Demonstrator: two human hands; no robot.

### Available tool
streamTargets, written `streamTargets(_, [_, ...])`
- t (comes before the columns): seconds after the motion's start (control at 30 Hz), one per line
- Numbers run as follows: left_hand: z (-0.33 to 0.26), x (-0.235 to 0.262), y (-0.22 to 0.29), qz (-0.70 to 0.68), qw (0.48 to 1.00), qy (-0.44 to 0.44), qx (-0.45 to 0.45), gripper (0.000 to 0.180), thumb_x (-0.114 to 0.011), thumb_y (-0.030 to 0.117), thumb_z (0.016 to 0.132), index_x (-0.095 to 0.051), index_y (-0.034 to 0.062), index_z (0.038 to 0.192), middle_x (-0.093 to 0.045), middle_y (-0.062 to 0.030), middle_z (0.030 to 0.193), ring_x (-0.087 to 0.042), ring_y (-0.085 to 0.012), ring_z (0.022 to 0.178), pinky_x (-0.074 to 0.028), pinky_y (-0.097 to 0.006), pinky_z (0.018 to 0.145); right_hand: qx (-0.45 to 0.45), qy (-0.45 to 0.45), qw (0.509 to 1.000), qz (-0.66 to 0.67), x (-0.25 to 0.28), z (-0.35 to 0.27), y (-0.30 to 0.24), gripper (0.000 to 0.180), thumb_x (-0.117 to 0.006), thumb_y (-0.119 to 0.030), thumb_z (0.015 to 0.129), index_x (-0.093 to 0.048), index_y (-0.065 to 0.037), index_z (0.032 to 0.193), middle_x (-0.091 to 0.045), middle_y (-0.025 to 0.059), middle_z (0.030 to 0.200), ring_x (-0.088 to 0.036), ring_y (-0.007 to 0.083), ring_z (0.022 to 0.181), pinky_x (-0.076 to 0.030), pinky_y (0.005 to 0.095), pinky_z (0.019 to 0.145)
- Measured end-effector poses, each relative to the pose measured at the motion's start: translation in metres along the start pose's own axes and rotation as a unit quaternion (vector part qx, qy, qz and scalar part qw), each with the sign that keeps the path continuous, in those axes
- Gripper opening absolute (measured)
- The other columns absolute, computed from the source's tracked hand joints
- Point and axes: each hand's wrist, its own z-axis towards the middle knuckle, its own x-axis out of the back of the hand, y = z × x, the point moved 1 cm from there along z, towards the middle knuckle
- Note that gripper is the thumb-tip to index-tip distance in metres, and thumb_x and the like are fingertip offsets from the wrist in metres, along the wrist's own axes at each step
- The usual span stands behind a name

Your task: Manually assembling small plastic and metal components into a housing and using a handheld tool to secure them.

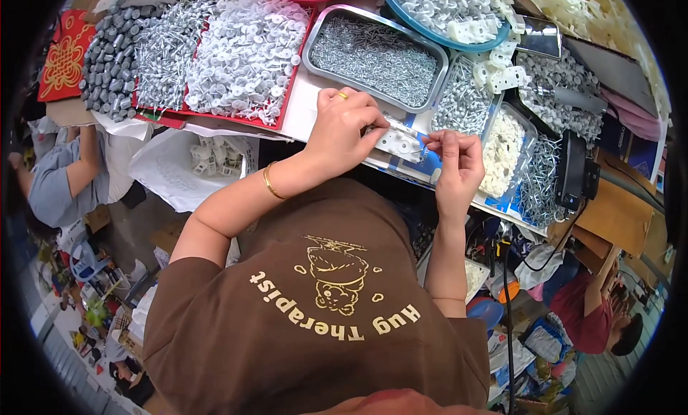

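A white plastic part with small holes lies at the table's near edge, between my two hands. My left hand, with a ring and a gold bangle, is closed on the left end of this part with thumb and fingers. At its other end my right hand pinches thumb and index finger together; whatever is between them is too small to make out. Just beyond my hands stands a metal tray full of small screws. Close to my right hand is a clear tub of cream-coloured small pieces.
To the left, a red tray holds white round-headed plastic pieces, beside metal nails and grey plugs. A blue basin is at the back right. Loose screws and a black device lie right. A white bag hangs left.
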Motion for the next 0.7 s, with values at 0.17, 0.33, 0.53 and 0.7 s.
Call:
streamTargets(0.17, [-0.004, -0.002, 0.009, 0.076, 0.995, 0.054, -0.034, 0.007, -0.078, 0.012, 0.076, -0.073, 0.0118, 0.08, -0.062, 0.0024, 0.081, -0.058, -0.0175, 0.082, -0.032, -0.04, 0.088, 0.022, -0.006, 1.0, -0.018, -0.002, -0.007, -0.002, 0.015, -0.054, -0.007, 0.103, -0.051, -0.001, 0.09, -0.068, 0.0147, 0.097, -0.065, 0.0163, 0.086, -0.052, 0.0284, 0.081])
streamTargets(0.33, [-0.001, -0.003, 0.005, 0.064, 0.997, 0.048, -0.014, 0.007, -0.077, 0.011, 0.076, -0.07, 0.0122, 0.077, -0.061, 0.0008, 0.079, -0.058, -0.0217, 0.087, -0.031, -0.044, 0.089, 0.023, -0.009, 0.999, -0.022, -0.004, -0.009, -0.002, 0.014, -0.055, -0.006, 0.102, -0.05, -0.002, 0.09, -0.068, 0.0155, 0.098, -0.064, 0.0159, 0.086, -0.052, 0.0286, 0.08])
streamTargets(0.53, [0.001, 0.0, 0.004, 0.068, 0.996, 0.064, -0.01, 0.006, -0.079, 0.013, 0.076, -0.074, 0.0115, 0.079, -0.061, 0.0018, 0.076, -0.058, -0.0176, 0.079, -0.031, -0.04, 0.088, 0.05, -0.018, 0.998, -0.045, -0.003, -0.008, -0.001, 0.014, -0.056, -0.007, 0.102, -0.05, -0.002, 0.091, -0.068, 0.0153, 0.099, -0.064, 0.0148, 0.085, -0.051, 0.028, 0.08])
streamTargets(0.7, [0.001, 0.0, -0.003, 0.018, 0.999, 0.019, 0.036, 0.006, -0.077, 0.012, 0.077, -0.072, 0.0135, 0.077, -0.061, 0.0018, 0.079, -0.058, -0.0198, 0.087, -0.03, -0.043, 0.09, 0.039, -0.037, 0.998, -0.036, -0.001, -0.007, -0.003, 0.013, -0.057, -0.007, 0.102, -0.051, -0.001, 0.092, -0.068, 0.0151, 0.1, -0.063, 0.0142, 0.085, -0.051, 0.0275, 0.08])
